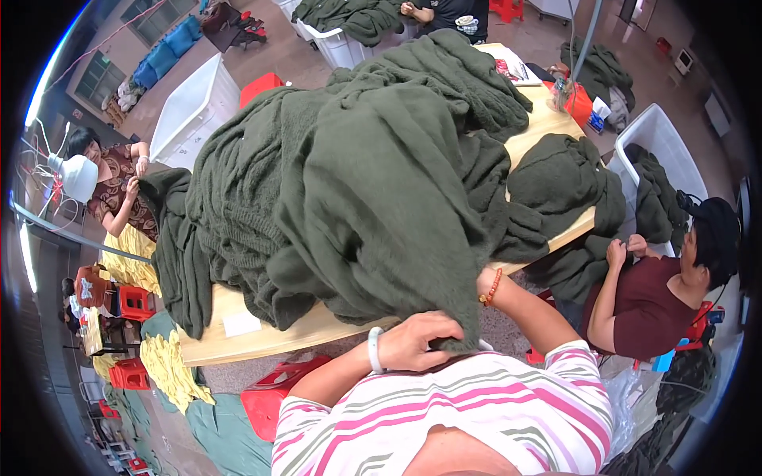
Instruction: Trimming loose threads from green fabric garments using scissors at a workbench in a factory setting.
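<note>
While pinching dark green knit (373,190), left hand (417,341) closes.

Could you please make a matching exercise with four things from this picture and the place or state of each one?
Things:
1. left hand
2. right hand
3. dark green knit pile
4. yellow cloth

Places or states:
a. heaped high on the wooden table
b. hanging low, left of the table
c. gripping the near edge of the green knit
d. mostly hidden under the green knit, only the beaded wrist showing

Pairs: 1-c, 2-d, 3-a, 4-b
</note>
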`<action>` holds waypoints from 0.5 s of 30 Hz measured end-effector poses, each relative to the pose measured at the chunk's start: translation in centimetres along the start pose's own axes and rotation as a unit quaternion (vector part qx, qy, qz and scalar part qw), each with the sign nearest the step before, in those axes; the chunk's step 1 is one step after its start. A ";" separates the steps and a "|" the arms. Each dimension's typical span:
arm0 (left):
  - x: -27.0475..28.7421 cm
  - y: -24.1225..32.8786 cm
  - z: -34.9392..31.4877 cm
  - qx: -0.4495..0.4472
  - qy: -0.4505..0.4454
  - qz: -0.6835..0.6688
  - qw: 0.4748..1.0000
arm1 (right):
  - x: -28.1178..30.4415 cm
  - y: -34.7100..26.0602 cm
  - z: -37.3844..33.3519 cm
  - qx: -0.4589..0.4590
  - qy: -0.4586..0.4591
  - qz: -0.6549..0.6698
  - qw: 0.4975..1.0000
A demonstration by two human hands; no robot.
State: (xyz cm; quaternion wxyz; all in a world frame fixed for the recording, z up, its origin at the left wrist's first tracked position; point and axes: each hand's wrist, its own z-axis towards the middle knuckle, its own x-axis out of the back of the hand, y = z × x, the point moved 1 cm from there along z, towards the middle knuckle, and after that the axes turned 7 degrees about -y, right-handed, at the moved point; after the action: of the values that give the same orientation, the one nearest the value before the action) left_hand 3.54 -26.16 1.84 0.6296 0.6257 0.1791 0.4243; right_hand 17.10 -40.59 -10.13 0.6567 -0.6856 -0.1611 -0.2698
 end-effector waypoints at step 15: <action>-0.8 -0.9 -3.9 -0.018 0.055 0.106 0.993 | 2.3 -1.4 -4.2 0.065 0.277 0.169 0.944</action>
State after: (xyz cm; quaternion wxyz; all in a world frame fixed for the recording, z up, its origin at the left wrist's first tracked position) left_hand 0.41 -24.13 0.14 0.5812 0.6057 0.1381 0.5256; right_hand 17.45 -44.93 -7.66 0.7542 -0.5573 0.1281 -0.3227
